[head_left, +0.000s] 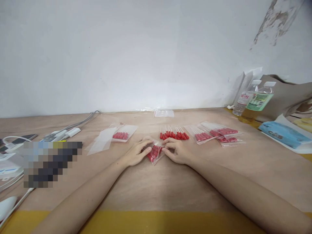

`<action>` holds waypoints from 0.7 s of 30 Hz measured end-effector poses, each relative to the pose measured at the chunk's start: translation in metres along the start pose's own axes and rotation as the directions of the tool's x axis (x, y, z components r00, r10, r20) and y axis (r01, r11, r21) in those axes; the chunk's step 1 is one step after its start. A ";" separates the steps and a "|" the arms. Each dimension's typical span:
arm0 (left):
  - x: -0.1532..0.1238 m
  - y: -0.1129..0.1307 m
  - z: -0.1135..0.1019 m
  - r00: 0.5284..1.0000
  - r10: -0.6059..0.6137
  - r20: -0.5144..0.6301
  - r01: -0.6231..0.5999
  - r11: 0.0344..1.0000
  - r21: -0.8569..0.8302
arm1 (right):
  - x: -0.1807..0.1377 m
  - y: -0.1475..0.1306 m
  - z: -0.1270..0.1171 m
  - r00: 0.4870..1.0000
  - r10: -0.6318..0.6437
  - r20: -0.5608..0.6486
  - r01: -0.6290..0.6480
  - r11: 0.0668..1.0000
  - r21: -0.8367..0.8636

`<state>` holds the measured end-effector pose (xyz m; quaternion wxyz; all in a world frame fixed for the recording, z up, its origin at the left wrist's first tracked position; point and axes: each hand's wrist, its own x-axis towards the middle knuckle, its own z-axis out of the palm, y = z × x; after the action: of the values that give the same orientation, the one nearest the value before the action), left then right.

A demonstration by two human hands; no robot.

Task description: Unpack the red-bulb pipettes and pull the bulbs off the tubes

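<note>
A clear zip bag [154, 154] with several red-tipped sticks in it lies between my hands at the middle of the table. My left hand [136, 152] grips its left side, thumb on top and fingers curled behind. At the bag's right edge, my right hand [177, 151] pinches with thumb and forefinger. Just behind sits a row of loose red-tipped sticks [173, 134], tips toward me. To the left is another filled bag [124, 133], beside flat clear bags [102, 140]. Several filled bags [225, 131] overlap on the right.
Bottles [259, 101], a grey bag [284, 94] and a blue tissue pack [284, 133] stand or lie at the right. Cables [80, 123], a power strip and a blurred-out object crowd the left. A small white packet [164, 113] lies by the wall.
</note>
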<state>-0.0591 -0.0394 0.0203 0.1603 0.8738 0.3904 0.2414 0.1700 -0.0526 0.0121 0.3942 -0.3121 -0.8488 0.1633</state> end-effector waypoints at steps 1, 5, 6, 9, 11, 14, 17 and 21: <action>-0.001 0.001 -0.001 0.999 0.023 0.027 -0.024 1.000 0.018 | 0.000 0.003 0.002 0.999 0.028 -0.047 -0.029 0.999 -0.023; -0.005 0.009 -0.002 0.991 0.128 0.028 -0.130 0.989 0.065 | 0.001 0.013 0.009 0.984 0.072 -0.164 -0.106 0.973 -0.206; -0.006 0.011 -0.002 0.990 0.141 0.025 -0.142 0.987 0.068 | 0.001 0.013 0.008 0.983 0.079 -0.163 -0.119 0.960 -0.254; -0.007 0.013 -0.001 0.992 0.122 0.007 -0.123 0.990 0.074 | 0.002 0.011 0.003 0.992 0.113 -0.065 -0.129 0.924 -0.360; -0.007 0.013 -0.001 0.995 0.099 -0.015 -0.097 0.992 0.084 | 0.003 0.007 -0.003 0.990 0.139 0.028 -0.117 0.912 -0.393; -0.006 0.013 0.000 0.996 0.080 -0.043 -0.075 0.992 0.101 | 0.004 0.003 -0.010 0.978 0.177 0.112 -0.124 0.920 -0.372; -0.005 0.013 0.001 0.995 0.076 -0.061 -0.069 0.992 0.102 | 0.005 0.004 -0.010 0.969 0.198 0.150 -0.157 0.956 -0.249; -0.005 0.013 0.002 0.994 0.080 -0.074 -0.075 0.995 0.073 | 0.005 0.004 -0.004 0.982 0.165 0.089 -0.164 0.986 -0.023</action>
<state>-0.0531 -0.0517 0.0227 0.1050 0.8835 0.3702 0.2671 0.1724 -0.0463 0.0153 0.3379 -0.3766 -0.8385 0.2024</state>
